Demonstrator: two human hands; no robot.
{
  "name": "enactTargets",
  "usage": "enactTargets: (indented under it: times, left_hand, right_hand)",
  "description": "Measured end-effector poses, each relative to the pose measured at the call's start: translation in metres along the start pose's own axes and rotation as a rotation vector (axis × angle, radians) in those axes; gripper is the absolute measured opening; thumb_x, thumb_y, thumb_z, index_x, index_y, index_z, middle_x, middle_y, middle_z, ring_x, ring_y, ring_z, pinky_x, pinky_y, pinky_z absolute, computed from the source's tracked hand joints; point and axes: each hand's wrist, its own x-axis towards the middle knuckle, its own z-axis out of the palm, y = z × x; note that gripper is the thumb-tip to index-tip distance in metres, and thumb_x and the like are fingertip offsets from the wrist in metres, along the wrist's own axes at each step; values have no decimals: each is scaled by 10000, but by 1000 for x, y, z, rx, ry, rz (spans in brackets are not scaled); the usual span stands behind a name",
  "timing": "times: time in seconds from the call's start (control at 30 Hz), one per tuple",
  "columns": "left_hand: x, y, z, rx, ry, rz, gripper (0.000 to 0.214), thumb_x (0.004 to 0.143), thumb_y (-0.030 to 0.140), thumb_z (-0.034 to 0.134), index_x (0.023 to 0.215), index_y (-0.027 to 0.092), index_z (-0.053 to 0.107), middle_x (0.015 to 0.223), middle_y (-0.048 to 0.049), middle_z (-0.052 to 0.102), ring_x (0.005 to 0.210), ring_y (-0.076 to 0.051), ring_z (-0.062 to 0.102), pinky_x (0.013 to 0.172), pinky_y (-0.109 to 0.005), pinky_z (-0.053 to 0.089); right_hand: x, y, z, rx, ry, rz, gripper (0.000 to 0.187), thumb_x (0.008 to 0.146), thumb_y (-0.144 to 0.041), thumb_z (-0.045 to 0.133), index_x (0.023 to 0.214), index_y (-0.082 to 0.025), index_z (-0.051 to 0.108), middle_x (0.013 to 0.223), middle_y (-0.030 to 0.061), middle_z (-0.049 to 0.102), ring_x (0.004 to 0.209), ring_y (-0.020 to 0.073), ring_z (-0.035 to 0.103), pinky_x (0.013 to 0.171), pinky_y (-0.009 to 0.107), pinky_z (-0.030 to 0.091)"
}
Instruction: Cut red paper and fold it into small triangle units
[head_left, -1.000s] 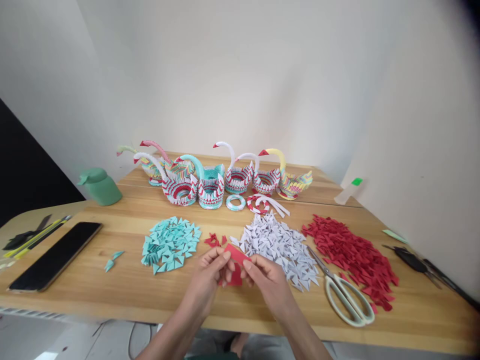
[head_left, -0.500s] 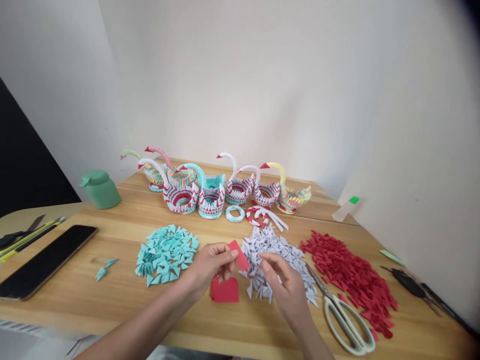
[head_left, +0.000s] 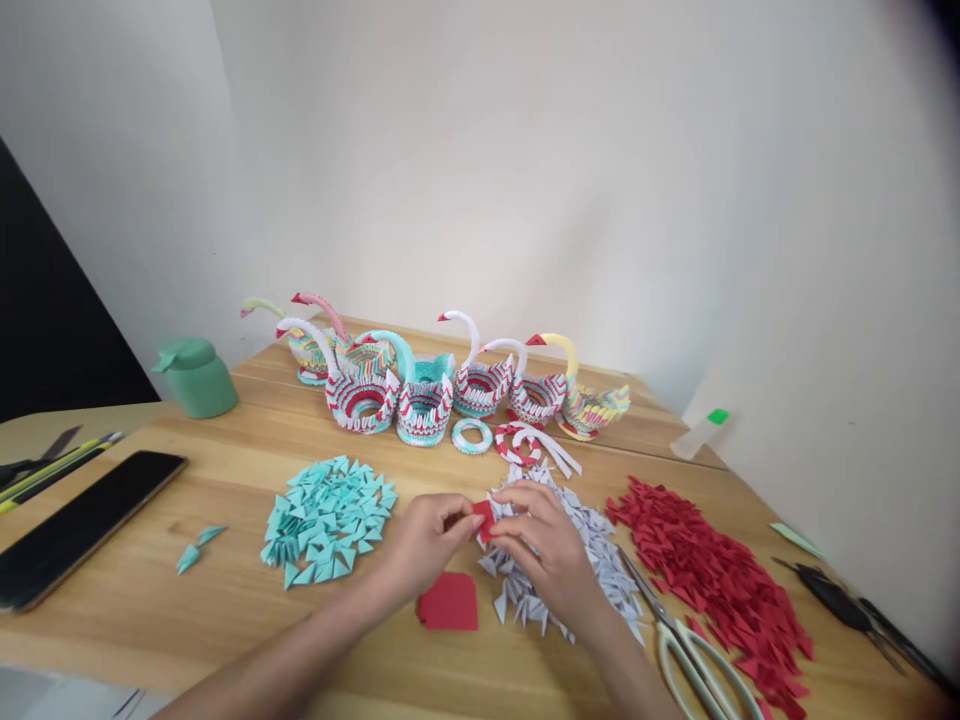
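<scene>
My left hand point(head_left: 424, 537) and my right hand point(head_left: 541, 545) meet above the table, and both pinch a small red paper slip point(head_left: 484, 519) between their fingertips. A larger red paper piece point(head_left: 449, 602) lies flat on the wooden table point(head_left: 225, 590) just below my left hand. My right hand hovers over a pile of white folded paper triangles point(head_left: 592, 555). A pile of teal folded triangles point(head_left: 325, 515) lies to the left of my left hand.
A pile of red triangles point(head_left: 712, 575) and cream-handled scissors point(head_left: 694, 655) lie at the right. Several paper swans point(head_left: 420, 385) stand at the back. A black phone point(head_left: 79, 525), a green container point(head_left: 195, 375), pens and dark tools point(head_left: 840, 600) lie near the edges.
The larger red piece was dropped onto the table. My left hand kept the small red slip and my right hand came back to pinch it. The view shifted slightly.
</scene>
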Motion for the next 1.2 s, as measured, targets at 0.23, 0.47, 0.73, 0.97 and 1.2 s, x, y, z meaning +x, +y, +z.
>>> enactTargets:
  times: [0.23,0.47,0.73,0.97,1.2]
  left_hand:
    - [-11,5,-1,339,27,221,264,892,242,426,700,196,603,645,-6,592,614,-153,518,603,-233,311]
    - [-13,10,0,378,-53,191,288,898,243,412,652,185,549,635,-8,562,596,-148,490,560,-231,280]
    - [-11,4,4,-62,-118,5,287,884,315,440,732,149,618,672,-25,608,618,-138,536,577,-212,374]
    - [-7,-4,11,-25,13,-1,144,776,234,583,693,126,629,615,10,592,568,-99,473,538,-186,342]
    - [-10,1,5,378,46,148,118,764,120,543,678,148,618,629,7,600,606,-117,506,593,-218,331]
  right_hand:
    - [3,-2,15,266,41,347,93,850,-228,571,795,-213,644,877,47,677,849,191,629,766,310,481]
    - [-6,-3,20,314,71,486,83,830,-249,587,778,-200,628,726,13,648,677,156,611,650,257,477]
    - [-10,-3,19,300,94,351,122,857,-197,557,867,-220,676,781,23,652,733,159,610,682,264,460]
    - [-14,-3,28,451,140,442,96,841,-226,569,813,-205,658,733,13,614,678,150,589,619,248,463]
    - [-14,-3,30,374,74,421,74,836,-226,581,823,-208,651,759,18,620,697,153,585,651,253,453]
